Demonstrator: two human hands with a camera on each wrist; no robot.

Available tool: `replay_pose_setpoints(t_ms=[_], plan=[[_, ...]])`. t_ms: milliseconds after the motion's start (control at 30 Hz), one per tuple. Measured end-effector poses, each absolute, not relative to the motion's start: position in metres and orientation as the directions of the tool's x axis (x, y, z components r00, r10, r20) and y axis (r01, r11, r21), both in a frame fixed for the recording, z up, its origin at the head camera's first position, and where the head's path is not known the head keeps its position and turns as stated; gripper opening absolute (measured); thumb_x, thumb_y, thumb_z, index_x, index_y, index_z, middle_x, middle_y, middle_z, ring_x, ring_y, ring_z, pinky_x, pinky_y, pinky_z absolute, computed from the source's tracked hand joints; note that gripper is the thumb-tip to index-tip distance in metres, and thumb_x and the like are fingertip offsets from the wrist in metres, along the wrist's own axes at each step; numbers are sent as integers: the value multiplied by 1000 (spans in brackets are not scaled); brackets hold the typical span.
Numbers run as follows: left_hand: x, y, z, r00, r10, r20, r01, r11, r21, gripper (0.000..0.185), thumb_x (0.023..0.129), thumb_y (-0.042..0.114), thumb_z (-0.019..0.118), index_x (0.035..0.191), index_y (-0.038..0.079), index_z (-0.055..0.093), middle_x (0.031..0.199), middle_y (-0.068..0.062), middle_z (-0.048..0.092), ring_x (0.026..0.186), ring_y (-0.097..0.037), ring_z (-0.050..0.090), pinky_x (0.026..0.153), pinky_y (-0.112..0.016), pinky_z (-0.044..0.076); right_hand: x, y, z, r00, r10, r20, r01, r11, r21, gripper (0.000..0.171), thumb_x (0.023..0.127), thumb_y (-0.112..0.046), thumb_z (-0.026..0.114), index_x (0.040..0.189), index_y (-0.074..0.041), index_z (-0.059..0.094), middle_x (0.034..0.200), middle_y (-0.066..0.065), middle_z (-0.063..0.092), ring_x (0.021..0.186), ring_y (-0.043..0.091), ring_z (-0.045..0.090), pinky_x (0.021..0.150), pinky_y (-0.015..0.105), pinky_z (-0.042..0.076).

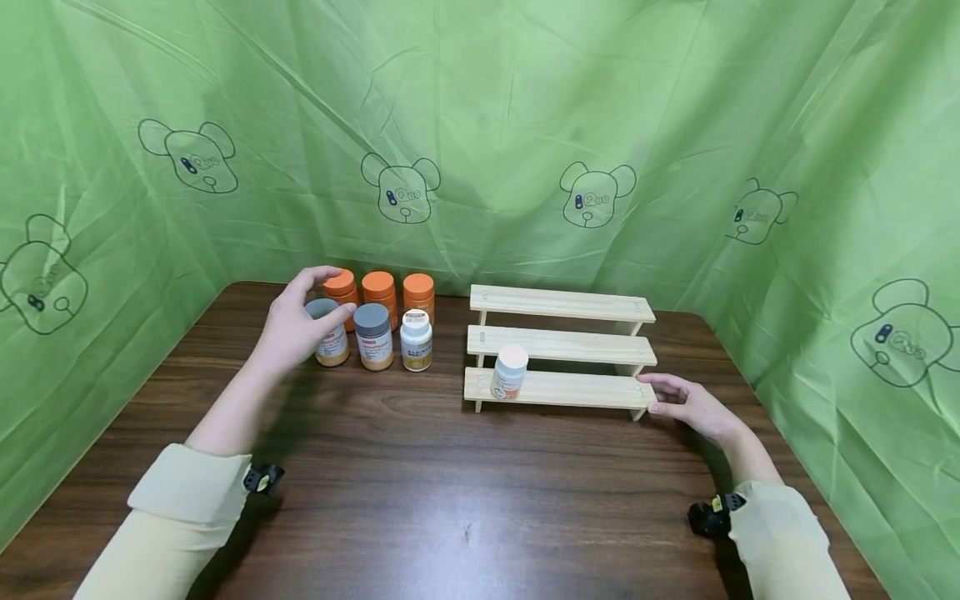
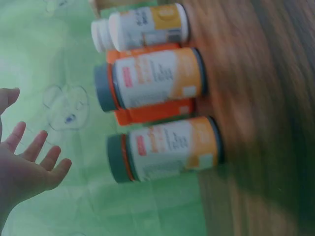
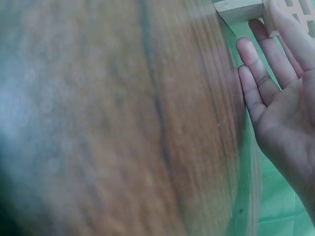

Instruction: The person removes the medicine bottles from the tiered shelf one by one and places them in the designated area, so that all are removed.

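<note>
The left hand was held open beside the grey-capped bottle, best gripped squarely around the body, while the right hand, open, was rested against the wooden rack.

The left hand covers part of the far-left grey-capped bottle. Labels on the white-capped bottle are too small to read. Both wrist views are blurred.
</note>
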State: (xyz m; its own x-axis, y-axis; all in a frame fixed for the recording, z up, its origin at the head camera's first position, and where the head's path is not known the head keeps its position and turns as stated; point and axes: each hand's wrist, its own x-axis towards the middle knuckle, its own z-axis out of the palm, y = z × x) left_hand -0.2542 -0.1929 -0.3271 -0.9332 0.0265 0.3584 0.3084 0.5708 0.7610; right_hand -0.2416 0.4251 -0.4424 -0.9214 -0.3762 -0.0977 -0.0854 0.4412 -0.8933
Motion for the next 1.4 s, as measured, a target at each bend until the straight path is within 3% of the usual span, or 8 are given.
replay_pose_setpoints(t_ms=[267, 567, 767, 967, 1200, 1400], plan=[[-244, -174, -316, -926, 56, 374, 341, 552, 761, 52, 85, 35, 70, 130, 19, 51, 135, -3, 51, 126, -25, 43, 102, -54, 33, -242, 424, -441, -922, -375, -101, -85, 449, -889, 53, 89, -12, 65, 137, -2, 44, 118, -5, 63, 105, 5, 59, 83, 21, 50], [-232, -151, -310, -914, 96, 393, 382, 528, 759, 50, 86, 34, 69, 131, 21, 52, 134, 1, 52, 125, -25, 43, 93, -50, 38, -241, 424, -441, -920, -379, -98, -89, 447, -890, 53, 89, -12, 65, 137, -2, 44, 118, -7, 63, 105, 5, 59, 83, 21, 50], [-226, -135, -306, -907, 124, 402, 409, 485, 773, 53, 84, 34, 72, 131, 23, 52, 133, 5, 52, 126, -18, 44, 104, -47, 35, -240, 425, -441, -920, -382, -91, -95, 443, -892, 53, 89, -11, 65, 138, -1, 44, 117, -8, 62, 105, 5, 59, 83, 20, 50], [-221, -118, -305, -908, 143, 394, 413, 465, 783, 53, 83, 36, 72, 131, 30, 52, 136, 7, 51, 130, -19, 42, 105, -49, 34, -240, 423, -440, -918, -386, -87, -98, 435, -895, 53, 89, -10, 65, 137, -1, 44, 117, -9, 63, 105, 4, 59, 82, 20, 50], [-218, -97, -313, -901, 175, 398, 434, 385, 814, 55, 83, 29, 73, 133, 26, 51, 130, 3, 55, 114, -17, 52, 94, -45, 43, -240, 422, -439, -920, -381, -91, -94, 441, -893, 53, 89, -11, 65, 138, -2, 44, 117, -8, 63, 105, 4, 59, 83, 20, 50], [-219, -80, -322, -875, 220, 432, 484, 356, 799, 57, 82, 29, 74, 135, 29, 50, 140, 8, 48, 132, -14, 40, 109, -45, 30, -240, 421, -439, -920, -380, -94, -88, 436, -896, 53, 89, -10, 65, 137, -1, 44, 116, -8, 63, 104, 5, 60, 82, 22, 51]])
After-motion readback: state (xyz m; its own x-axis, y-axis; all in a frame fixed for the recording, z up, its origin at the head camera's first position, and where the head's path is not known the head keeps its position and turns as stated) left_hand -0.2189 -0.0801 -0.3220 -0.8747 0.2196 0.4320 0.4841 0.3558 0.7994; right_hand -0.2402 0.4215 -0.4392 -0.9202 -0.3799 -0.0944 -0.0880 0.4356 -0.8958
